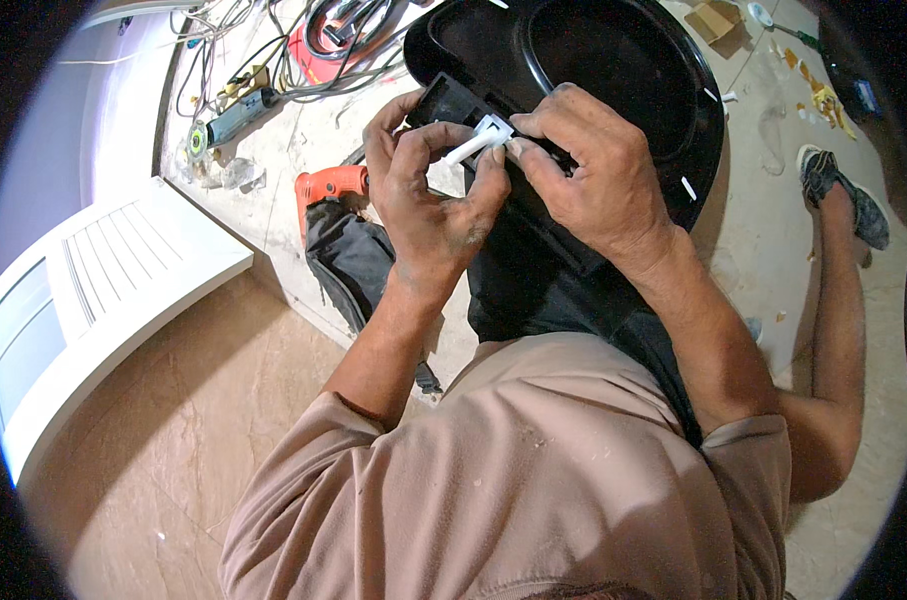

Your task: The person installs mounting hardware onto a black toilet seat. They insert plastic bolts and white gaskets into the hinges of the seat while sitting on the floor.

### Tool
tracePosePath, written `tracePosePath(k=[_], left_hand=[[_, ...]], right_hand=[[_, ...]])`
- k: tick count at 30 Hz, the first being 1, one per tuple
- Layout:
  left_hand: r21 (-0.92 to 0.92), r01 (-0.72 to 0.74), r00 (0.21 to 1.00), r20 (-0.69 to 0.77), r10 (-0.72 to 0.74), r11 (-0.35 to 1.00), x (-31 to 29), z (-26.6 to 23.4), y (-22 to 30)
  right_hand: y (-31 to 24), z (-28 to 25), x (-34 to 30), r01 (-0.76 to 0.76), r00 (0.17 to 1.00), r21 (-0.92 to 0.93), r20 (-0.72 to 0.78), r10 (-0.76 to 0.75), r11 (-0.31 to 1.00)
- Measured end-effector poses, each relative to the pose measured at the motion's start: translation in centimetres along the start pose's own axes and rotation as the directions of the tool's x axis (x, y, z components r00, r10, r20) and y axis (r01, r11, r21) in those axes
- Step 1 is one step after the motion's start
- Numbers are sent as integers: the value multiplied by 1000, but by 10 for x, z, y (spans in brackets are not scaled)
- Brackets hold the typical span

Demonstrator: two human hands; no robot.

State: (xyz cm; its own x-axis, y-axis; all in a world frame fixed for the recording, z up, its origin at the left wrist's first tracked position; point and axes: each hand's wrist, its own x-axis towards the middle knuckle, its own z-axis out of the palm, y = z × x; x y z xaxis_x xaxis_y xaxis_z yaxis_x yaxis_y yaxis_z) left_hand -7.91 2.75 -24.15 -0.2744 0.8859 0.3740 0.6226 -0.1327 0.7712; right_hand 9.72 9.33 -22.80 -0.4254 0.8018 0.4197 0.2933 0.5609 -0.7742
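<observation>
Both my hands meet over my lap around a small white plastic piece (pixel 470 143) with a rod-like stem and a squarish head. My left hand (pixel 428 205) pinches it between curled fingers and thumb. My right hand (pixel 605 170) is closed at the head end, its thumb and fingertips pressed together there; how much of the piece they grip is hidden. Below the hands runs a long black bracket-like part (pixel 441 103), partly covered by my fingers. Beyond it lies a large glossy black moulded panel (pixel 688 110) with a rounded outline and a raised curved ring.
On the left, an orange power tool (pixel 331 186) lies against a black cloth bag (pixel 351 255). An angle grinder (pixel 235 120) and tangled cables (pixel 353 45) are farther back. A white louvred panel (pixel 123 260) stands at left. A shoed foot (pixel 843 195) rests at right.
</observation>
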Motion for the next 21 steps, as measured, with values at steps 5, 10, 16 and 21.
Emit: tracePosePath(k=[5, 10, 16, 21], left_hand=[[-22, -7, 998, -59, 6, 1000, -2, 6, 2], [-44, -61, 996, 58, 64, 997, 2, -1, 7], [-4, -69, 997, 26, 70, 998, -2, -3, 12], [-175, 11, 999, -48, -19, 985, -6, 4, 6]], right_hand=[[1, -4, -1, 23, 998, -50, 51, -21, 998], [-4, -5, -1, -10, 999, -29, 40, 12, 1000], [-8, -10, 4, 68, 993, 25, 98, -70, 997], [-9, -13, 8, 44, 987, 25, 151, -47, 999]])
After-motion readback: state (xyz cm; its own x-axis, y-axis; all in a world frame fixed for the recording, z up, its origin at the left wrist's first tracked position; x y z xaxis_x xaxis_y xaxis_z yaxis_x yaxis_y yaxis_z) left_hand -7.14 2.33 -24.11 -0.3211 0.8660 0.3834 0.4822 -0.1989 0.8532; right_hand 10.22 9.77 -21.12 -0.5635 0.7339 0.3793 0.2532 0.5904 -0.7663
